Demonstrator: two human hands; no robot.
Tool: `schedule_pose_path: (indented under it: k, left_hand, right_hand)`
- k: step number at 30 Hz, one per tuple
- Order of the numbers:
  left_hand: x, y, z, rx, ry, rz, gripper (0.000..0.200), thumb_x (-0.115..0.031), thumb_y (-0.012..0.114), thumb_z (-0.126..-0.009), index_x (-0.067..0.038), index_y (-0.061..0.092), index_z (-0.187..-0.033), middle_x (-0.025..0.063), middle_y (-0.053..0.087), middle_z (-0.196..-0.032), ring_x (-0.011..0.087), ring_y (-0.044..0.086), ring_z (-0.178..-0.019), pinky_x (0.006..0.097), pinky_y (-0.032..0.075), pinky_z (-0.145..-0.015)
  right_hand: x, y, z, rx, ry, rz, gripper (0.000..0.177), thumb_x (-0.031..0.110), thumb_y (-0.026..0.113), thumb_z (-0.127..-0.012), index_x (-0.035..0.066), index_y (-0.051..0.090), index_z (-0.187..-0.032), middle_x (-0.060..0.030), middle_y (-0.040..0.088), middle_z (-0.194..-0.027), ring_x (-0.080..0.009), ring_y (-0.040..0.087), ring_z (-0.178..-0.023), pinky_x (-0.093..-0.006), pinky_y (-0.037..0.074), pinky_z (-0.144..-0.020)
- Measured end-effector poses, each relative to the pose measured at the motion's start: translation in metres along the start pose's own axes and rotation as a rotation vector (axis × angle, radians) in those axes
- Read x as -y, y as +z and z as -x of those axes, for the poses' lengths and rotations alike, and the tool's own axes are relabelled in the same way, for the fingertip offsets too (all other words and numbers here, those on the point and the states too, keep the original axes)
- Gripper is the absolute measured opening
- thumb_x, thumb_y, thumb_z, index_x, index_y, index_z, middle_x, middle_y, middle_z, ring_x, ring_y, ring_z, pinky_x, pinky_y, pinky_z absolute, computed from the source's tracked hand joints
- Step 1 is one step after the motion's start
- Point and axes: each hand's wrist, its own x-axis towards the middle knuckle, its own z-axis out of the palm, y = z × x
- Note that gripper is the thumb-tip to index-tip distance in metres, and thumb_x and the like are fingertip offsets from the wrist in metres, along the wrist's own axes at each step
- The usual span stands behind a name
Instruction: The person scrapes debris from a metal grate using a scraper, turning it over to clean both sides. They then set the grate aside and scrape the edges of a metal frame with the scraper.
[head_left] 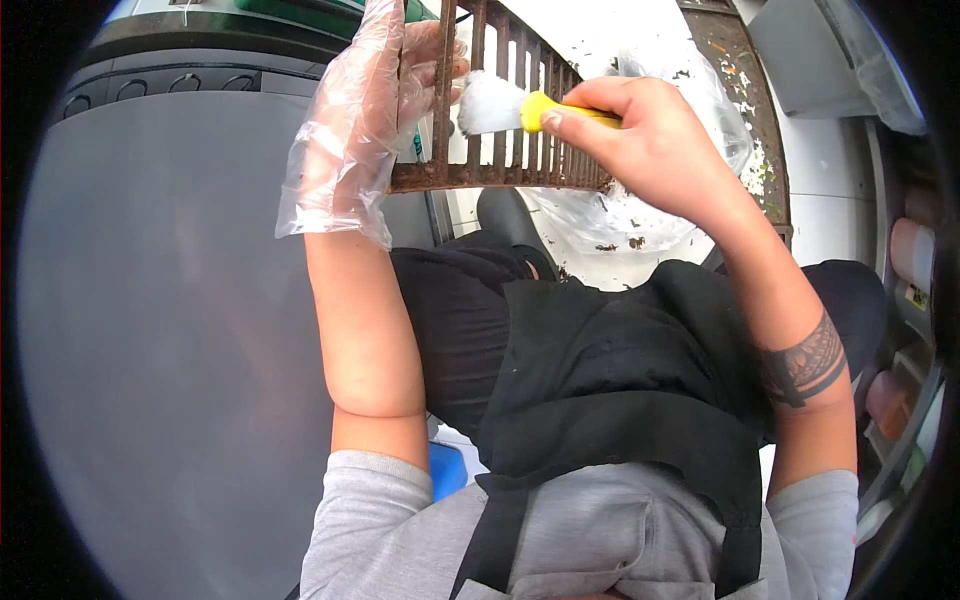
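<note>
My left hand (385, 85), in a clear plastic glove, grips the side of a rusty metal grate (515, 95) and holds it tilted up. Several parallel bars run across the grate. In my bare right hand (645, 130) is a scraper (535, 108) with a yellow handle and a wide pale blade. Its blade overlaps the bars near the grate's left side, close to my left fingers.
Below the grate lies clear plastic sheeting (640, 215) strewn with dark flakes. A second rusty metal piece (745, 95) stands to the right, with debris on it. A large grey panel (180, 330) fills the left side. Shelves with containers (910, 255) line the right edge.
</note>
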Motion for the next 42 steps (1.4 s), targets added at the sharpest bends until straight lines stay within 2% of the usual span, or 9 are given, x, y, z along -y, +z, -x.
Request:
schedule_pose_path:
  k: [6,9,16,20,23,27,29,34,42]
  left_hand:
    - [0.003,0.001,-0.01,0.12,-0.019,0.123,0.077,-0.066,0.055,-0.099,0.009,0.064,-0.118,0.0133,0.069,-0.098,0.0204,0.068,-0.087,0.0329,0.056,-0.081]
    - [0.004,-0.005,-0.006,0.148,0.002,0.078,0.077,-0.065,0.056,-0.1,0.009,0.063,-0.119,0.0135,0.069,-0.1,0.0208,0.067,-0.088,0.0337,0.056,-0.081]
    - [0.008,-0.003,-0.004,0.031,0.074,0.039,0.083,-0.063,0.057,-0.099,0.014,0.058,-0.13,0.0186,0.068,-0.114,0.023,0.069,-0.099,0.035,0.058,-0.086]
    - [0.009,-0.005,-0.006,0.049,0.08,0.008,0.084,-0.065,0.058,-0.098,0.012,0.058,-0.131,0.0186,0.068,-0.115,0.0239,0.069,-0.1,0.0365,0.059,-0.084]
    - [0.006,-0.008,-0.007,0.052,0.005,-0.001,0.085,-0.066,0.057,-0.098,0.011,0.059,-0.132,0.0191,0.068,-0.115,0.0248,0.07,-0.101,0.0376,0.06,-0.083]
    - [0.007,-0.012,-0.01,0.058,-0.007,-0.01,0.086,-0.068,0.058,-0.096,0.01,0.059,-0.132,0.0189,0.068,-0.115,0.0251,0.07,-0.102,0.0374,0.06,-0.083]
    - [0.006,-0.011,-0.008,0.033,-0.008,-0.026,0.087,-0.069,0.058,-0.096,0.01,0.059,-0.132,0.0186,0.068,-0.115,0.0249,0.07,-0.102,0.0373,0.06,-0.083]
    - [0.008,-0.013,-0.009,0.046,0.031,-0.056,0.086,-0.07,0.058,-0.095,0.009,0.061,-0.13,0.017,0.069,-0.113,0.0232,0.069,-0.102,0.0357,0.059,-0.085]
    - [0.007,-0.01,-0.012,0.054,0.013,-0.03,0.084,-0.068,0.057,-0.097,0.009,0.061,-0.13,0.0162,0.068,-0.111,0.0225,0.069,-0.099,0.0351,0.058,-0.082]
  right_hand:
    - [0.023,0.007,0.017,-0.064,-0.394,0.437,0.032,0.026,0.064,-0.092,0.003,0.071,-0.07,-0.0189,0.066,-0.066,-0.0389,0.068,-0.063,-0.0488,0.057,-0.06]
    - [0.028,0.018,0.027,-0.057,-0.331,0.43,0.033,0.026,0.064,-0.092,0.003,0.071,-0.069,-0.0192,0.066,-0.065,-0.0387,0.068,-0.063,-0.049,0.057,-0.061]
    - [0.007,0.019,0.015,0.169,-0.01,0.05,0.036,0.032,0.066,-0.092,0.001,0.072,-0.076,-0.0205,0.065,-0.067,-0.0383,0.068,-0.069,-0.0449,0.055,-0.067]
    - [-0.022,0.038,0.013,0.163,-0.052,-0.071,0.032,0.032,0.07,-0.09,0.001,0.075,-0.083,-0.0191,0.068,-0.07,-0.0355,0.067,-0.067,-0.0409,0.054,-0.065]
    - [-0.045,0.06,0.007,-0.04,-0.336,-0.244,0.028,0.028,0.073,-0.089,0.0,0.077,-0.091,-0.0182,0.07,-0.075,-0.0325,0.068,-0.066,-0.0377,0.053,-0.064]
    - [-0.045,0.069,0.006,0.072,-0.204,-0.358,0.029,0.027,0.073,-0.091,-0.001,0.077,-0.099,-0.0169,0.073,-0.08,-0.023,0.07,-0.068,-0.0338,0.054,-0.065]
    - [-0.045,0.074,0.009,0.154,-0.057,-0.448,0.025,0.02,0.076,-0.094,-0.003,0.077,-0.105,-0.0082,0.074,-0.08,-0.008,0.063,-0.072,-0.0269,0.051,-0.067]
    - [-0.04,0.082,0.011,0.132,-0.056,-0.478,0.027,0.022,0.075,-0.094,-0.003,0.077,-0.105,-0.007,0.072,-0.079,-0.0061,0.062,-0.073,-0.0248,0.049,-0.066]
    - [-0.008,0.057,0.025,0.28,0.381,-0.714,0.034,0.033,0.071,-0.095,0.003,0.078,-0.082,-0.0009,0.061,-0.06,-0.0066,0.05,-0.046,-0.0255,0.039,-0.044]
